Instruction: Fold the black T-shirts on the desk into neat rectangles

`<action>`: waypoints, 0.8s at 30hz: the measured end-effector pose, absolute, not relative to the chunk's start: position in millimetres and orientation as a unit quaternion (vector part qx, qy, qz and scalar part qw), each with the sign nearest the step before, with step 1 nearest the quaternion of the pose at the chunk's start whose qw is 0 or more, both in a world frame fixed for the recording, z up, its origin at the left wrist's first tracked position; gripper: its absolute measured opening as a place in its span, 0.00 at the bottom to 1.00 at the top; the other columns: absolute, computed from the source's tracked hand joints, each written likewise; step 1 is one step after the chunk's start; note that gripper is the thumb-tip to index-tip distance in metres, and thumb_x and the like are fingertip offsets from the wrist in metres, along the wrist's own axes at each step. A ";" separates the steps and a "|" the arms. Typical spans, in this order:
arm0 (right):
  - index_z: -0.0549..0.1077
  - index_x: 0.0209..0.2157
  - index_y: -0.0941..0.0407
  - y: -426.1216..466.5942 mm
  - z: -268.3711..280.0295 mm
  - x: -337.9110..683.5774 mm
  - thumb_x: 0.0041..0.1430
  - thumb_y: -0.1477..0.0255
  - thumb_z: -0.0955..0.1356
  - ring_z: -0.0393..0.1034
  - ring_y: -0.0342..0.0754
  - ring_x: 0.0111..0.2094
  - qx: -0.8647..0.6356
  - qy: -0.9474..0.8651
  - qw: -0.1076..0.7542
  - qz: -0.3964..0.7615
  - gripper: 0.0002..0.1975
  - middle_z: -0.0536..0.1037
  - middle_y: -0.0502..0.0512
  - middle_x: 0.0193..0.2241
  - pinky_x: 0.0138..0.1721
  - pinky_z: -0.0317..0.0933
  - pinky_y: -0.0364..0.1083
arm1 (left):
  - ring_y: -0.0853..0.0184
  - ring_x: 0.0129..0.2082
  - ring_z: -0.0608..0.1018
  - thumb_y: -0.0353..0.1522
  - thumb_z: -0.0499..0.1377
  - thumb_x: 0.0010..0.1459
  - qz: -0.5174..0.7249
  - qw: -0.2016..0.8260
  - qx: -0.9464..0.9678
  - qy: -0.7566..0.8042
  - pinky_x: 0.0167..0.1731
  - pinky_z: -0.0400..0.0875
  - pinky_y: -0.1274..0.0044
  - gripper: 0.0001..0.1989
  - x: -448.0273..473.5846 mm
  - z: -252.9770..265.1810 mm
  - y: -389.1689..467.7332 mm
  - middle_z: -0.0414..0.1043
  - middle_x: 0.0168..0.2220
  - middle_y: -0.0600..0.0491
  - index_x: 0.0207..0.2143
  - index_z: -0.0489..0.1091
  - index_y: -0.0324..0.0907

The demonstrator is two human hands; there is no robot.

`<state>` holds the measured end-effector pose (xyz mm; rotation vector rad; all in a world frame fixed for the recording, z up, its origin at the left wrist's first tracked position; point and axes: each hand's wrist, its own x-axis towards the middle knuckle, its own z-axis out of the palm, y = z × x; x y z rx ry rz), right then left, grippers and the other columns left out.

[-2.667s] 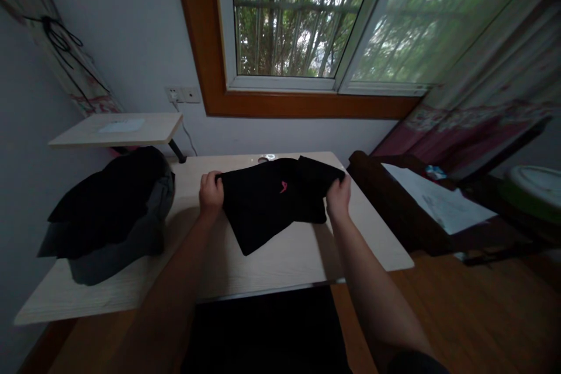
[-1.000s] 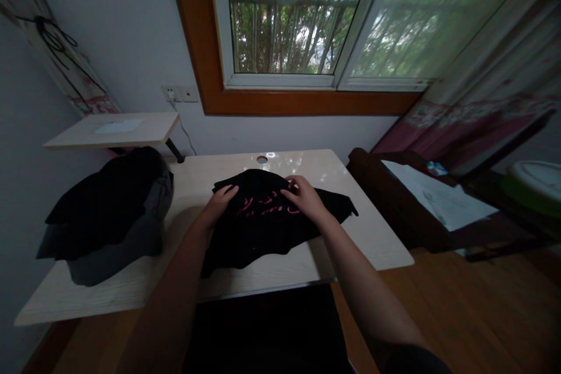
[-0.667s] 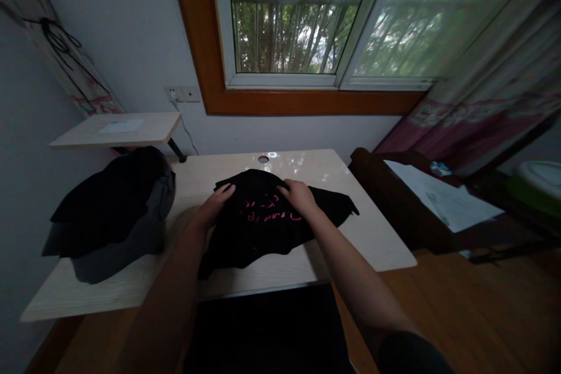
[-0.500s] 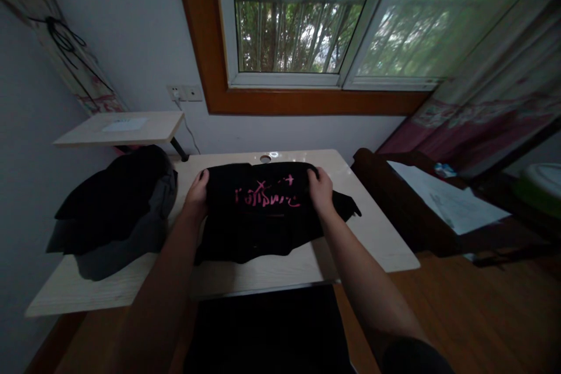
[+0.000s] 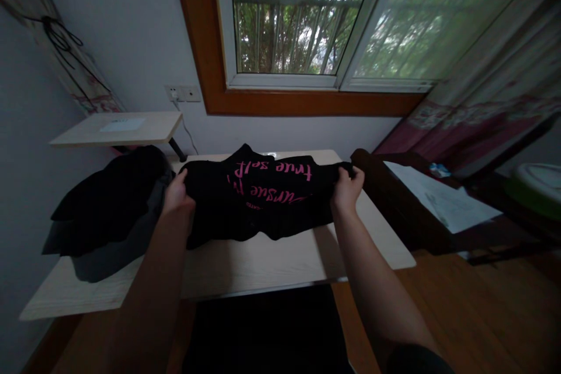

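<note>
A black T-shirt [image 5: 263, 222] with pink lettering is stretched between my two hands, and its print appears upside down from here. At its upper left corner, my left hand [image 5: 177, 191] grips the cloth with fingers closed. My right hand [image 5: 348, 187] pinches the upper right end, thumb on top. The far edge of the shirt is uneven, peaking left of the middle. Its lower part hangs at or just above the pale wooden desk [image 5: 272, 266]; whether it touches cannot be told.
A heap of black and dark grey clothes [image 5: 114, 204] sits on the desk's left side, partly under a small raised shelf [image 5: 87, 133]. A dark brown piece of furniture [image 5: 394, 210] bearing papers [image 5: 433, 198] stands to the right. Behind the desk are a wall and a window [image 5: 298, 23].
My hands have moved apart, the right one farther right, pulling the T-shirt wider. More of the pink lettering shows, and the lower edge of the cloth has risen.
</note>
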<state>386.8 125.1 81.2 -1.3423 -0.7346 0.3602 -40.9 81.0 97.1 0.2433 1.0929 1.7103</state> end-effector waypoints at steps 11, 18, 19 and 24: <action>0.72 0.44 0.55 90.1 82.7 341.2 0.59 0.72 0.67 0.67 0.51 0.48 -0.554 -0.515 0.654 -0.019 0.11 0.65 0.60 0.49 0.52 0.65 0.53 | 0.62 0.47 0.81 0.23 0.61 0.52 0.706 0.354 0.157 0.593 0.54 0.75 0.64 0.28 -53.4 57.8 71.3 0.77 0.49 0.50 0.56 0.71 0.47; 0.78 0.49 0.50 83.9 68.6 298.8 0.61 0.65 0.71 0.69 0.57 0.55 -0.417 -0.830 0.354 0.107 0.14 0.76 0.59 0.50 0.59 0.62 0.58 | 0.65 0.53 0.78 0.21 0.58 0.50 0.767 0.293 0.187 0.539 0.60 0.68 0.68 0.20 -59.8 49.8 70.8 0.76 0.53 0.49 0.46 0.72 0.43; 0.77 0.50 0.50 83.7 63.6 295.4 0.59 0.64 0.73 0.69 0.58 0.55 -0.422 -0.840 0.316 0.128 0.17 0.76 0.60 0.51 0.59 0.62 0.58 | 0.65 0.52 0.78 0.21 0.58 0.49 0.776 0.294 0.179 0.529 0.59 0.69 0.69 0.20 -61.1 49.2 70.5 0.76 0.52 0.49 0.45 0.72 0.42; 0.80 0.49 0.48 82.5 47.0 291.0 0.59 0.67 0.72 0.76 0.58 0.48 -0.514 -0.799 0.239 0.202 0.15 0.82 0.58 0.44 0.53 0.66 0.54 | 0.66 0.46 0.79 0.22 0.59 0.46 0.793 0.294 0.151 0.512 0.51 0.73 0.72 0.17 -58.3 46.8 63.6 0.77 0.45 0.53 0.40 0.70 0.43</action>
